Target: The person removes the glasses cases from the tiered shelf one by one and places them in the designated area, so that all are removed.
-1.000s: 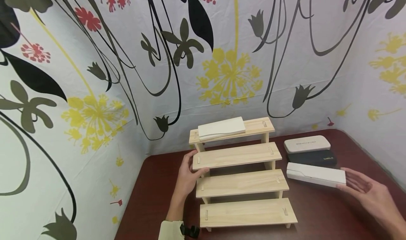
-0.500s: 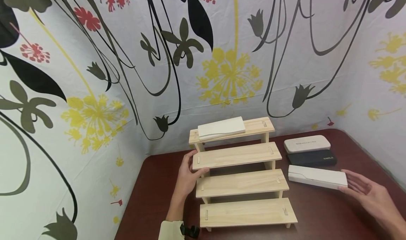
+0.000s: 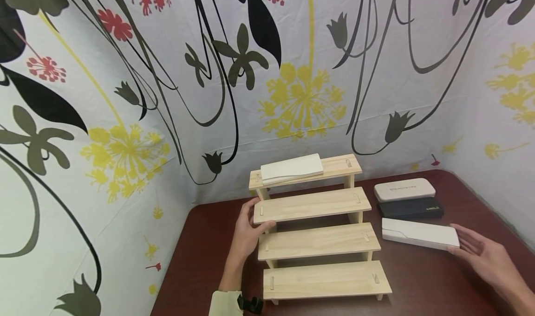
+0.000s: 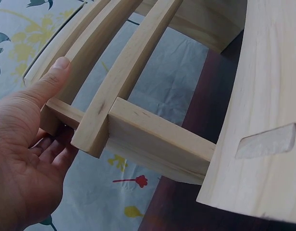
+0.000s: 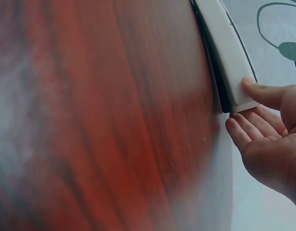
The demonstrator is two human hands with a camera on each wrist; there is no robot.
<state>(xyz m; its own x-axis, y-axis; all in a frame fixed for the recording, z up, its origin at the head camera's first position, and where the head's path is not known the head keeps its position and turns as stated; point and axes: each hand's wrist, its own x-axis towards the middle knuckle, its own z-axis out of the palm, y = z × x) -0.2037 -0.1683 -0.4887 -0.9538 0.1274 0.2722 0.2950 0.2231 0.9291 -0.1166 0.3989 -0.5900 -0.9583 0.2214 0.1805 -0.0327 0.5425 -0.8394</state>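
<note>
White box [image 3: 420,234] was right of the wooden rack [image 3: 322,241], one end pinched in the right hand [image 3: 486,255] while the left hand [image 3: 246,230] gripped a shelf [image 3: 311,205], with one flat case [image 3: 291,169] already up top and two others off-rack, so seemingly early days

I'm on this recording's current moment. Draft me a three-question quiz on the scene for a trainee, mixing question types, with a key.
1. Multiple choice: Which end of the slim white case does the right hand hold?
a) the end nearer the wooden stand
b) the end farther from the wooden stand
c) both ends

2. True or false: The left hand grips the wooden stand on its left side.

3. Fill in the blank: A flat white item lies on the ___ of the wooden stand's four tiers.

Key: 1. b; 2. True; 3. top
</note>
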